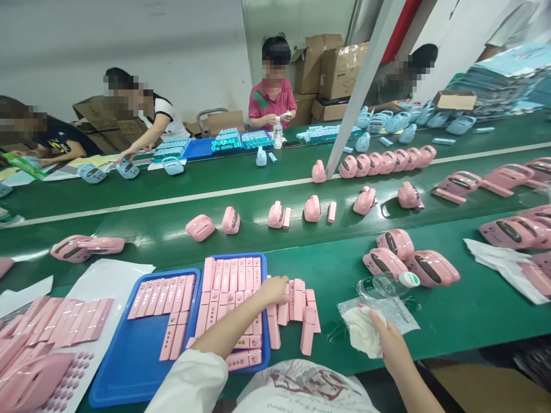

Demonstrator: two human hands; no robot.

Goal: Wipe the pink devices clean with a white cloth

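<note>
My left hand (275, 290) reaches across a full blue tray (264, 321) to a loose group of pink plastic bars (307, 330) on the green table. Its fingers are bent down and closed around the top of one bar, which they partly hide. Rows of pink bars (224, 275) with small printed marks fill that tray. In my right hand (390, 338) is a crumpled white cloth (364, 331), gripped between thumb and fingers. Under the cloth lies a clear plastic bag (407, 321), and a clear bottle with a green-and-white cap (408, 279) lies just beyond.
A second blue tray (124, 367), partly filled, stands to the left beside white paper with pink parts. Pink rounded housings (433, 268) sit at right; more line the green conveyor (258, 241). Several people work across it among light-blue parts. A white post (361, 86) rises beyond the belt.
</note>
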